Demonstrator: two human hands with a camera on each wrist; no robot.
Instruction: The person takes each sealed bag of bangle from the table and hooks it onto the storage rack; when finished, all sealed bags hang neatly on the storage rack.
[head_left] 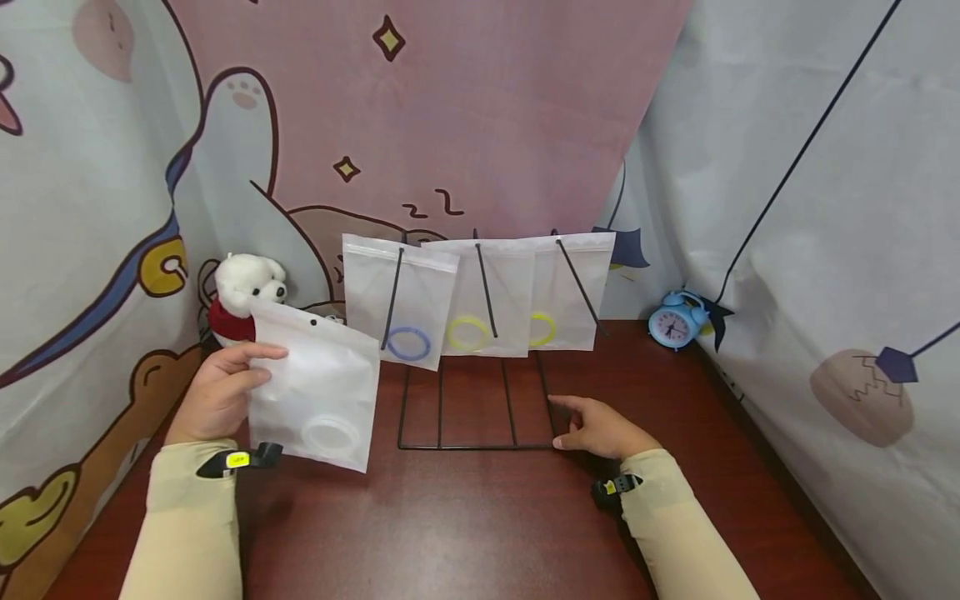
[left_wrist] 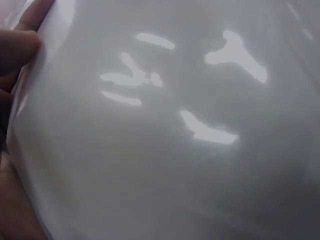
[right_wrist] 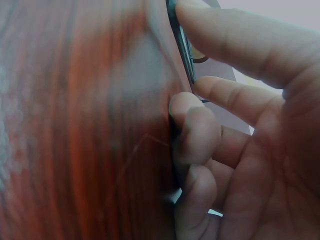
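Note:
My left hand [head_left: 217, 392] grips a white plastic bag [head_left: 318, 375] by its left edge. The bag has a small hole near its top, and a white ring [head_left: 330, 435] shows through its lower part. In the left wrist view the glossy bag [left_wrist: 165, 165] fills most of the picture. A black wire rack [head_left: 476, 447] stands on the table. My right hand [head_left: 603, 429] touches the front right corner of its base with index finger and thumb; the right wrist view shows both fingertips against the black wire [right_wrist: 185, 47] and the other fingers bent on the tabletop.
Three similar bags hang on the rack's prongs, one with a blue ring [head_left: 408, 343], two with yellow rings [head_left: 467, 332]. A white plush bear [head_left: 247, 283] in red sits behind the held bag. A blue alarm clock [head_left: 675, 321] stands back right. Printed curtains [head_left: 487, 108] enclose the table.

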